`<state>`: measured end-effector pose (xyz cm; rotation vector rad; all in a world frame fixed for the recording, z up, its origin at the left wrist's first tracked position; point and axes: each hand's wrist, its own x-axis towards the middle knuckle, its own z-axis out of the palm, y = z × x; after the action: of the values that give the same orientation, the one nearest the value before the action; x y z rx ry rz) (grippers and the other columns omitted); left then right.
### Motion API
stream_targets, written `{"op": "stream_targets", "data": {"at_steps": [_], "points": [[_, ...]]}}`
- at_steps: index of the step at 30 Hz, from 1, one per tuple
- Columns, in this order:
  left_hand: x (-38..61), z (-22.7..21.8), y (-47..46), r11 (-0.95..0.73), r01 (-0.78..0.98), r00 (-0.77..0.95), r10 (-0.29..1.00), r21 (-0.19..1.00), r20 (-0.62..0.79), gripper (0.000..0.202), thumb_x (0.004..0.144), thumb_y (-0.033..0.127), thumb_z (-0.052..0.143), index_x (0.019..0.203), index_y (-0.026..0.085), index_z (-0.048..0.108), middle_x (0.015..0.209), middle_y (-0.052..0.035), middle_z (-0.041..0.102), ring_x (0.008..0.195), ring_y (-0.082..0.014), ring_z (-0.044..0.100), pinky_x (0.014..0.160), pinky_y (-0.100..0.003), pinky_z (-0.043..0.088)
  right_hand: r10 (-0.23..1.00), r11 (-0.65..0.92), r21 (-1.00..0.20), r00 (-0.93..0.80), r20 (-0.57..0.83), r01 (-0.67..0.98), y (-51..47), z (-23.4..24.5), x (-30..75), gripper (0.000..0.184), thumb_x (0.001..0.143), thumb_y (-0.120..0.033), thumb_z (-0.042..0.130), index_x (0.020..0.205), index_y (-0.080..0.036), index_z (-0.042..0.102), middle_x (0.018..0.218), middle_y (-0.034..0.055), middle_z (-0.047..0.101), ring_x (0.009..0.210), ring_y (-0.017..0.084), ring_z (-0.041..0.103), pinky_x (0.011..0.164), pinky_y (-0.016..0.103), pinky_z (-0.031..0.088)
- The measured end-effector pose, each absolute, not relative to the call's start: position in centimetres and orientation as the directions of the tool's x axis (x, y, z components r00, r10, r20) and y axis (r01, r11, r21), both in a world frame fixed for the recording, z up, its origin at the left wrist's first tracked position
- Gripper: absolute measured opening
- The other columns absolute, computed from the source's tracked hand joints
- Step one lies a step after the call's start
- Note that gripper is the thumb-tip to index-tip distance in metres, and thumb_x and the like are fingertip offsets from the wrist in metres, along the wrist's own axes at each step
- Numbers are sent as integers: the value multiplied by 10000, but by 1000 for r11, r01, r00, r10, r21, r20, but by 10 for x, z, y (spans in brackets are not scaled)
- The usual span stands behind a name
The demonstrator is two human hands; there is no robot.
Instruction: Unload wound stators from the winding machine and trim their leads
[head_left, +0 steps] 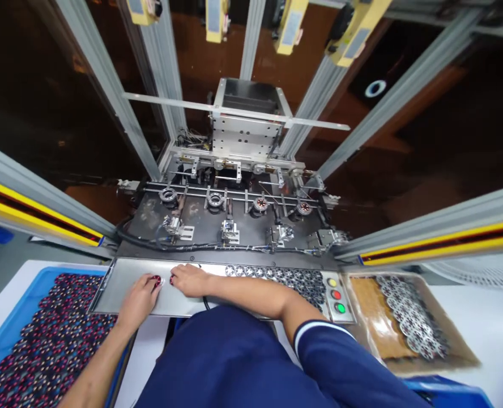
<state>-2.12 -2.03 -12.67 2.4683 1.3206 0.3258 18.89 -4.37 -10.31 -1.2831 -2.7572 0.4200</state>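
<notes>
My left hand (139,300) is over the left half of the metal tray (124,283), its fingers closed on a small red-and-black ring-shaped part (157,280). Just to the right, my right hand (190,280) pinches another red-and-black part (172,280), mostly covered by the fingers. The two parts are close together but apart. Along the tray's right half lie rows of silver star-shaped metal rings (260,272), some hidden by my right forearm.
A blue bin (5,334) full of red-and-black parts stands left. Right of the tray are yellow, red and green buttons (336,294) and a lined box (459,351) with silver rings. Behind is a machine with several round fixtures (214,200), between yellow-striped side bars (442,243).
</notes>
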Motion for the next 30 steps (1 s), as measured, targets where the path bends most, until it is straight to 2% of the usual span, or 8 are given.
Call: {"op": "stream_targets", "data": {"at_steps": [3, 6, 9, 11, 14, 17, 23, 30], "points": [[-14, -127, -20, -552, 753, 564, 822, 358, 82, 291, 893, 371, 437, 907, 203, 675, 1027, -183, 693, 982, -334, 687, 940, -497, 543, 796, 586, -233, -605, -17, 777, -45, -88, 186, 142, 968, -220, 532, 981, -138, 648, 1063, 78, 685, 961, 185, 643, 813, 345, 549], [-14, -115, -20, -583, 732, 587, 802, 353, 107, 285, 875, 401, 454, 927, 222, 670, 1054, -184, 693, 1016, -356, 683, 952, -500, 545, 827, 555, -222, -559, 51, 801, -64, -61, 216, 169, 964, -188, 497, 1040, -162, 646, 1187, 110, 671, 1034, 204, 617, 818, 327, 536], [-11, -80, -15, -607, 711, 604, 786, 355, 134, 315, 873, 450, 473, 1002, 223, 649, 1145, -190, 674, 1079, -377, 661, 992, -547, 515, 876, 482, -218, -469, 113, 848, -89, -23, 294, 231, 971, -200, 476, 1143, -188, 630, 1290, 111, 635, 1167, 206, 566, 926, 339, 503], [9, -43, -4, -648, 670, 632, 754, 362, 179, 302, 889, 464, 481, 1069, 264, 618, 1225, -145, 651, 1124, -341, 643, 1061, -534, 468, 939, 339, -201, -319, 126, 919, -103, 2, 367, 285, 959, -156, 453, 1187, -151, 624, 1263, 152, 642, 1199, 238, 551, 1002, 396, 466], [80, 15, 28, -819, 480, 757, 567, 313, 323, 254, 910, 415, 525, 1118, 288, 597, 1229, -94, 650, 1161, -276, 619, 1116, -470, 422, 994, 47, -149, -32, 102, 988, -114, 29, 480, 310, 927, -93, 429, 1143, -48, 646, 1193, 244, 640, 1157, 328, 572, 1018, 508, 436], [185, 43, 67, -932, 302, 902, 348, 202, 255, 324, 945, 407, 478, 1155, 201, 614, 1237, -136, 645, 1205, -276, 577, 1095, -458, 427, 988, -151, -90, 153, 24, 984, -119, 33, 561, 259, 905, -91, 486, 1068, -15, 672, 1118, 259, 650, 1112, 350, 590, 995, 519, 450], [347, 1, 97, -978, 137, 989, 145, 158, 40, 353, 849, 330, 646, 1174, 193, 647, 1413, -144, 541, 1399, -365, 373, 1084, -555, 392, 960, -261, -27, 257, -114, 965, -119, 2, 612, 318, 925, -308, 626, 1210, -168, 605, 1343, 102, 563, 1215, 262, 554, 1014, 498, 475], [375, -29, 102, -985, 136, 987, 126, 107, -100, 349, 907, 329, 619, 1222, 181, 603, 1430, -114, 502, 1314, -305, 470, 1066, -565, 403, 959, -257, -36, 251, -130, 966, -107, -20, 624, 324, 938, -327, 609, 1224, -177, 594, 1341, 102, 558, 1187, 256, 570, 985, 488, 503]]}}
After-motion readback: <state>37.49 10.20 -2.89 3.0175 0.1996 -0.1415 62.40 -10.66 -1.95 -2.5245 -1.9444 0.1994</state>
